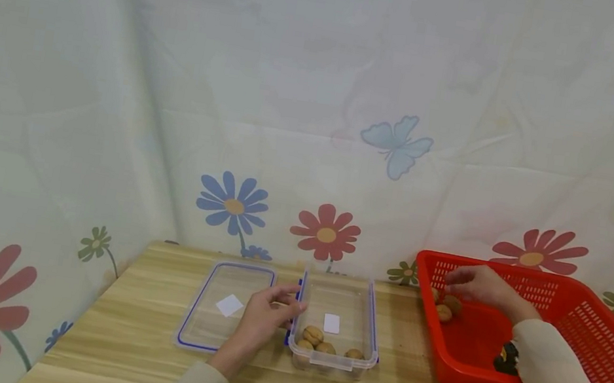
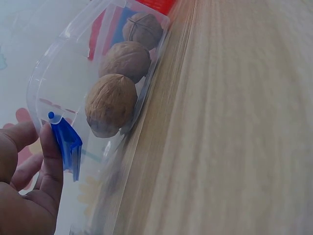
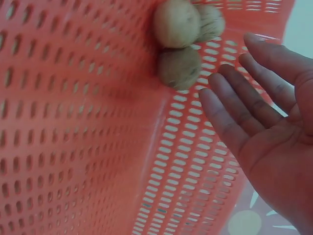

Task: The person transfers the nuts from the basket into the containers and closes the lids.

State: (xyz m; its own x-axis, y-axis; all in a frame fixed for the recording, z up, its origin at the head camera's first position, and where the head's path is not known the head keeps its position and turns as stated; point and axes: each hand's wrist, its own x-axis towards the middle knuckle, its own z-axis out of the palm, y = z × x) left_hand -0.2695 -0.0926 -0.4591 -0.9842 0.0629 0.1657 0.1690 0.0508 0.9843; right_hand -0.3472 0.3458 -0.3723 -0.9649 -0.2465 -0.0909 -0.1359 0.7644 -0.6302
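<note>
My right hand (image 1: 483, 285) reaches over the left part of a red plastic basket (image 1: 484, 337), fingers spread and holding nothing. Walnuts (image 3: 179, 68) lie in the basket's corner, just beyond those fingertips in the right wrist view. At the left side of a clear plastic box (image 1: 350, 300), my left hand (image 1: 265, 311) has its fingers loosely bent beside the wall. In the left wrist view a fingertip is right at the blue latch (image 2: 66, 147). Several walnuts (image 2: 112, 103) sit along the near end of the lidless box.
A clear lid (image 1: 202, 335) with a blue seal and a white label lies left of the box on the wooden table (image 1: 127, 357). Behind the table hangs a white cloth (image 1: 299, 84) printed with flowers and butterflies.
</note>
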